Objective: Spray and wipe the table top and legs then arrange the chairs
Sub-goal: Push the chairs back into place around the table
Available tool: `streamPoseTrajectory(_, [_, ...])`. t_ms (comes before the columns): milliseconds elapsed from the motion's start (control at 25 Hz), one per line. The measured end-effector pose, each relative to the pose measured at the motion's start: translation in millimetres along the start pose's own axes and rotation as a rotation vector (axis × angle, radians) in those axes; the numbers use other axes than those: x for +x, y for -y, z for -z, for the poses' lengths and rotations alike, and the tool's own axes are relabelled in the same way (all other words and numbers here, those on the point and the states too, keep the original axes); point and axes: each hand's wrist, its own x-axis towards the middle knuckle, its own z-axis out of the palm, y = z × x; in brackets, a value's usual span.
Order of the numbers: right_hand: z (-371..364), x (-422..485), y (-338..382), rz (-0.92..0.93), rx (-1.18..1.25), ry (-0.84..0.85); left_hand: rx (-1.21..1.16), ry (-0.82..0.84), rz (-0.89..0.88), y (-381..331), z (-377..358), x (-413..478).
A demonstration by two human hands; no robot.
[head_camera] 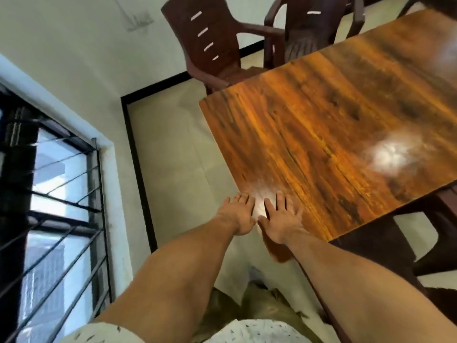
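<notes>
Fingers [280, 201] straight and slightly spread, holding nothing; left hand [237, 214] and right hand [284, 220] lie flat, side by side, at the worktop [333, 107] edge by its near corner. No spray or cloth shows, so wiping seems undone. Chairs [212, 45] beyond the far corner look unarranged.

White wall [74, 33]; barred window [49, 194] left; pale floor [168, 149].

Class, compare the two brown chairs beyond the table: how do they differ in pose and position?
The left chair stands at the table corner, turned sideways, its slotted back mostly in view. The right chair faces the table's far edge, both armrests showing, its back cut off by the frame. Both are dark brown with slotted backs.
</notes>
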Motion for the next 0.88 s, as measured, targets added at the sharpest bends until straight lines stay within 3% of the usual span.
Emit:
streamPoseTrajectory(280, [48.4, 113.6, 64.1, -0.124, 0.045, -0.16, 0.261, 0.09, -0.277, 108.2, 98.9, 130.9])
streamPoseTrajectory(480, [97.8, 212.3, 137.9, -0.364, 0.16, -0.229, 0.423, 0.135, -0.46, 211.0, 189.1, 223.4])
streamPoseTrajectory(880, [213.9, 407.1, 265.6, -0.455, 0.299, -0.376, 0.465, 0.202, -0.49, 365.9, 349.3, 365.2])
